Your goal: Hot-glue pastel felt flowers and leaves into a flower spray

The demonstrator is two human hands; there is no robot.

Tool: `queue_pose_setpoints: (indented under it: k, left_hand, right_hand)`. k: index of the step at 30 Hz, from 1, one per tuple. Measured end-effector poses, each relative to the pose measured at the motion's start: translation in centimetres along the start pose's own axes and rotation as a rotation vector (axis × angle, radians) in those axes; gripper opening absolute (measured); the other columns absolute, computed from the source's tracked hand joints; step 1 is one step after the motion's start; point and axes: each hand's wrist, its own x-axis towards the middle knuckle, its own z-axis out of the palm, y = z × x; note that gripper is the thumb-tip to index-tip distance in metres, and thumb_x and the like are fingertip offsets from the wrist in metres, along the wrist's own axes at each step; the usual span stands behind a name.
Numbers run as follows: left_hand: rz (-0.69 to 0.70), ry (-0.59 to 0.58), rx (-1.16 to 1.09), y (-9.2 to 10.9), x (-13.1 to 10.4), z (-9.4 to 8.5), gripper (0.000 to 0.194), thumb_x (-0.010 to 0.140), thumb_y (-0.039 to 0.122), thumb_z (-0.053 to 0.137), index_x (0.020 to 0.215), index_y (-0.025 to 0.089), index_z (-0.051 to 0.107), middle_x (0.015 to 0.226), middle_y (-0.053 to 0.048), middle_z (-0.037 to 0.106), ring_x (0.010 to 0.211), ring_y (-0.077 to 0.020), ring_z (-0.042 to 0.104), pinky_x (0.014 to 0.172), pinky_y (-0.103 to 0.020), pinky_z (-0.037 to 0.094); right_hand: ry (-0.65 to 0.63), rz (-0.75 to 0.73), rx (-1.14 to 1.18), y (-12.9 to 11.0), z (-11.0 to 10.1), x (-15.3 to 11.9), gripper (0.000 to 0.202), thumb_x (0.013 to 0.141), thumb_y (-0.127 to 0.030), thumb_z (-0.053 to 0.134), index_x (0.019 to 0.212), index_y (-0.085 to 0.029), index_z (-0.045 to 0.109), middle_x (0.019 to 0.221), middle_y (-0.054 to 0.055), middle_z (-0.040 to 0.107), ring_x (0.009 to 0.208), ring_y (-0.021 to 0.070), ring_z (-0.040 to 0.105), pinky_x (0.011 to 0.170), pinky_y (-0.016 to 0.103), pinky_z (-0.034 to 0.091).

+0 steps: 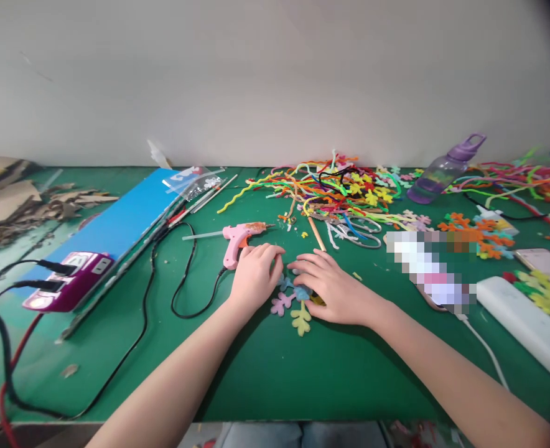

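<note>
My left hand (259, 272) and my right hand (331, 289) meet over a small cluster of fuzzy leaf-shaped pieces on the green table. A pink leaf piece (282, 303) and a pale yellow leaf piece (302, 318) stick out toward me, with blue at the middle. Curled fingers of my left hand close at the cluster's left side. My right fingers bend over its right side, and their grip is partly hidden. Just left of my left hand lies a pink hot glue gun (238, 241) with a clear glue stick in its back.
Behind my hands lies a heap of coloured pipe cleaners (344, 193), with a purple water bottle (438, 174) beside it. A power strip (69, 280) with black cables sits on a blue board (116, 211). At right are a phone (428, 274), a white power bank-like block (522, 330) and orange leaf pieces (471, 233).
</note>
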Motion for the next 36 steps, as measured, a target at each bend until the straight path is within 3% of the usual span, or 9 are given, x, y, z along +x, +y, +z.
queue_pose_setpoints:
  k: [4, 8, 11, 15, 21, 29, 32, 36]
  left_hand:
    - [-0.096, 0.163, -0.186, 0.4, -0.2, -0.1, 0.019, 0.094, 0.024, 0.038, 0.109, 0.019, 0.05, 0.088, -0.003, 0.06, 0.08, -0.0166, 0.058, 0.077, -0.032, 0.043]
    - [-0.169, 0.278, -0.396, 0.6, -0.3, -0.2, 0.023, 0.097, 0.029, 0.03, 0.113, 0.019, 0.044, 0.098, -0.007, 0.055, 0.09, -0.0179, 0.055, 0.077, -0.032, 0.045]
    - [-0.216, 0.253, -0.56, 0.6, -0.3, 0.0, 0.021, 0.094, 0.031, 0.037, 0.107, 0.02, 0.049, 0.095, -0.006, 0.055, 0.085, -0.0177, 0.055, 0.076, -0.032, 0.045]
    - [-0.266, 0.171, -0.614, 0.6, -0.2, 0.4, 0.022, 0.094, 0.032, 0.037, 0.104, 0.02, 0.052, 0.086, -0.004, 0.055, 0.076, -0.0167, 0.055, 0.073, -0.033, 0.046]
    - [-0.341, 0.043, -0.685, 0.4, 0.0, 0.5, 0.026, 0.094, 0.036, 0.038, 0.099, 0.018, 0.056, 0.082, -0.002, 0.059, 0.074, -0.016, 0.057, 0.078, -0.033, 0.046]
    - [-0.473, -0.094, -0.817, 1.0, 0.3, 0.4, 0.032, 0.083, 0.045, 0.056, 0.091, 0.015, 0.066, 0.082, -0.004, 0.068, 0.075, -0.0165, 0.063, 0.072, -0.029, 0.051]
    - [-0.507, -0.126, -0.835, 0.8, 0.2, 0.4, 0.03, 0.075, 0.042, 0.068, 0.089, 0.016, 0.069, 0.083, -0.005, 0.071, 0.074, -0.0175, 0.065, 0.071, -0.029, 0.052]
    - [-0.522, -0.153, -0.812, 0.6, 0.1, 0.4, 0.023, 0.069, 0.036, 0.073, 0.079, 0.016, 0.071, 0.076, -0.004, 0.072, 0.067, -0.016, 0.064, 0.065, -0.027, 0.052]
  right_hand:
    - [0.112, 0.146, 0.329, 0.4, -1.4, -0.1, 0.025, 0.077, -0.031, 0.063, 0.099, -0.019, 0.061, 0.13, 0.009, 0.054, 0.128, 0.0257, 0.041, 0.108, 0.045, 0.031]
    - [0.398, 0.441, 1.14, 0.8, -2.3, -0.3, 0.025, 0.082, -0.031, 0.056, 0.105, -0.021, 0.061, 0.126, 0.008, 0.059, 0.12, 0.0227, 0.052, 0.105, 0.042, 0.036]
    - [0.532, 0.582, 1.744, 0.5, -2.2, -0.1, 0.031, 0.084, -0.025, 0.045, 0.109, -0.018, 0.061, 0.12, 0.008, 0.064, 0.112, 0.0219, 0.058, 0.101, 0.043, 0.042]
    - [0.624, 0.62, 2.121, 0.1, -1.6, 0.4, 0.038, 0.084, -0.02, 0.036, 0.117, -0.018, 0.057, 0.118, 0.007, 0.065, 0.105, 0.0219, 0.063, 0.094, 0.047, 0.048]
    - [0.602, 0.648, 2.186, 0.3, -0.3, 0.4, 0.043, 0.088, -0.033, 0.031, 0.116, -0.014, 0.058, 0.118, 0.013, 0.065, 0.108, 0.0264, 0.061, 0.093, 0.051, 0.047]
    - [0.427, 0.614, 1.896, 0.2, 0.6, -0.4, 0.074, 0.08, -0.074, 0.023, 0.117, -0.02, 0.058, 0.119, 0.014, 0.063, 0.111, 0.0291, 0.059, 0.089, 0.048, 0.05]
    - [0.375, 0.621, 1.786, 0.3, 0.9, -0.6, 0.084, 0.077, -0.08, 0.017, 0.117, -0.017, 0.058, 0.116, 0.016, 0.063, 0.111, 0.03, 0.058, 0.088, 0.048, 0.05]
    - [0.35, 0.622, 1.824, 0.6, 1.0, -0.7, 0.089, 0.077, -0.081, 0.014, 0.119, -0.016, 0.058, 0.111, 0.017, 0.065, 0.112, 0.0305, 0.057, 0.088, 0.049, 0.049]
